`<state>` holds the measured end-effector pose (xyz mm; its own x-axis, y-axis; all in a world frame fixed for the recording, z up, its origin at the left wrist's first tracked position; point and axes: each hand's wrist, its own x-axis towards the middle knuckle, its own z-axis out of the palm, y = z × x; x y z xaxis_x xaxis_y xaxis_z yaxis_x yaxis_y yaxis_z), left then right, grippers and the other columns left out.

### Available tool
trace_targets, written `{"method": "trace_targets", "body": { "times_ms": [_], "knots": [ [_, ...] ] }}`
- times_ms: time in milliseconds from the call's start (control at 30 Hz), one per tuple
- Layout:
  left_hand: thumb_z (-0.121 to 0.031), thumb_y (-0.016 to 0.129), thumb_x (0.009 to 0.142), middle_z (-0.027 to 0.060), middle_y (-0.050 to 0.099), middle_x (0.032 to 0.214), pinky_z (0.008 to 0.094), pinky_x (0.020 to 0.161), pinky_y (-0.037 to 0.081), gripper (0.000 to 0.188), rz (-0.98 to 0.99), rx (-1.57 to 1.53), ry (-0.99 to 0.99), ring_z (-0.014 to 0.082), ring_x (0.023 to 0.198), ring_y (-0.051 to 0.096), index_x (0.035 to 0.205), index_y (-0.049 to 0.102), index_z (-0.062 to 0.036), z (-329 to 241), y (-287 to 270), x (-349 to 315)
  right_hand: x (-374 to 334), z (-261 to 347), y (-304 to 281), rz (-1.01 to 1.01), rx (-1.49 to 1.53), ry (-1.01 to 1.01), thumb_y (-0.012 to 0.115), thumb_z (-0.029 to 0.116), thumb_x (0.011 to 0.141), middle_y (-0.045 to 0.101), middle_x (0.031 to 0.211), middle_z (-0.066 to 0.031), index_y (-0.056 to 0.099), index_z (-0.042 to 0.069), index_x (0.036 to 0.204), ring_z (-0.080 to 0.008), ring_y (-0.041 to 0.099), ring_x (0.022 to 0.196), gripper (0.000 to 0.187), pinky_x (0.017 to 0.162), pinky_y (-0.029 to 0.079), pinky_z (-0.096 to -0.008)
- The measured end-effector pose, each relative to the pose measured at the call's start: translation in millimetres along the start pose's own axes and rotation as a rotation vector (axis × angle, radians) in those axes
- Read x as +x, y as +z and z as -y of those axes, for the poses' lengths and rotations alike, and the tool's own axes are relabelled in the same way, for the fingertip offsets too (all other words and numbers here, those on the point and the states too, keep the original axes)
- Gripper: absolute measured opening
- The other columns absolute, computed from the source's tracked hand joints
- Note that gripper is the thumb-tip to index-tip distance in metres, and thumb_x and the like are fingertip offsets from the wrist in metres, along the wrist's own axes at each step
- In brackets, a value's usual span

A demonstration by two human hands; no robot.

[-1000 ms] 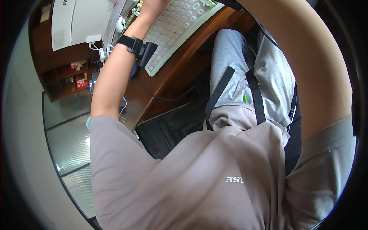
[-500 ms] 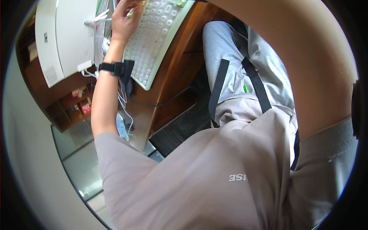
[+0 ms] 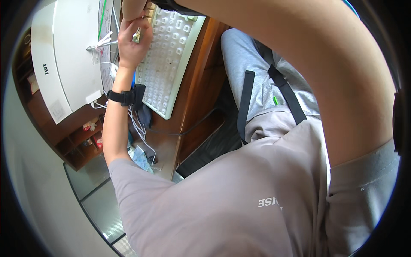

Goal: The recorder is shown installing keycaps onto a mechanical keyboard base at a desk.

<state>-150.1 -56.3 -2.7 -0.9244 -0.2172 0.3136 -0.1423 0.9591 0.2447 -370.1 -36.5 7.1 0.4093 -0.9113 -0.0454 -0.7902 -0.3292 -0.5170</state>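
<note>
A keyboard (image 3: 165, 70) with a pale green frame lies on the desk; most of its area shows whitish, translucent key positions without caps. Several tan keycaps (image 3: 150, 12) sit at its far end. My left hand (image 3: 135, 45) is at the keyboard's left edge, fingers curled in a pinch around a small yellowish piece whose kind I cannot make out. Just beyond, my right hand (image 3: 133, 8) reaches in from the right and meets the left fingertips. The picture's top edge cuts it off, and its fingers are mostly hidden.
A white monitor-like panel (image 3: 79, 55) stands left of my left hand. White cables (image 3: 139, 128) and a crumpled light blue item (image 3: 140, 158) lie on the desk (image 3: 160, 147) by my left forearm. Brown shelves (image 3: 83, 143) hold small red things. My legs (image 3: 239, 55) are right of the desk edge.
My right hand has come into view at the top, beside the left. The whole view has shifted, so the keyboard and left hand appear lower. My left hand stays pinched.
</note>
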Motion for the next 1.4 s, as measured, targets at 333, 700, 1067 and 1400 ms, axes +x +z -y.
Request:
{"method": "trace_targets", "body": {
  "times_ms": [333, 700, 1067, 1400],
  "knots": [
    [-0.004, 0.072, 0.091, 0.0083, 0.070, 0.106, 0.0297, 0.093, 0.050, 0.010, -0.040, -0.268, -0.360, 0.0158, 0.101, 0.066, 0.099, 0.065, -0.0015, -11.0, -17.2, -7.7, 6.0, 9.3, 5.2, 0.015, -0.055, 0.004, 0.064, 0.041, 0.082, 0.070, 0.123, -0.0119, 0.072, 0.011, 0.116, -0.0266, 0.066, 0.113, 0.046, 0.091, 0.050, -0.0435],
    [-0.009, 0.069, 0.096, 0.0069, 0.074, 0.097, 0.0279, 0.084, 0.055, 0.014, -0.007, -0.114, -0.513, 0.0140, 0.092, 0.071, 0.105, 0.069, 0.0013, -12.5, -20.4, -12.3, 11.4, 20.7, 9.9, 0.031, -0.072, 0.023, 0.068, 0.034, 0.081, 0.071, 0.121, -0.0134, 0.073, 0.010, 0.114, -0.0285, 0.067, 0.111, 0.041, 0.090, 0.052, -0.0456],
    [-0.011, 0.076, 0.088, 0.0070, 0.070, 0.102, 0.0301, 0.088, 0.056, 0.022, 0.066, 0.125, -0.323, 0.0165, 0.092, 0.070, 0.108, 0.071, -0.0019, -35.2, -14.6, -1.0, 2.8, 20.9, 6.8, 0.149, -0.082, 0.087, 0.070, 0.019, 0.079, 0.071, 0.123, -0.0134, 0.074, 0.012, 0.120, -0.0308, 0.069, 0.110, 0.042, 0.092, 0.054, -0.0466],
    [-0.001, 0.079, 0.077, 0.0102, 0.072, 0.095, 0.0354, 0.078, 0.056, 0.014, 0.001, 0.206, -0.116, 0.0273, 0.087, 0.072, 0.089, 0.074, -0.0027, -45.5, -14.0, 11.6, -13.9, 25.5, 3.1, 0.012, 0.038, 0.109, 0.071, 0.019, 0.080, 0.073, 0.117, -0.0172, 0.078, 0.010, 0.114, -0.0333, 0.071, 0.108, 0.036, 0.093, 0.057, -0.0420]
  ]
}}
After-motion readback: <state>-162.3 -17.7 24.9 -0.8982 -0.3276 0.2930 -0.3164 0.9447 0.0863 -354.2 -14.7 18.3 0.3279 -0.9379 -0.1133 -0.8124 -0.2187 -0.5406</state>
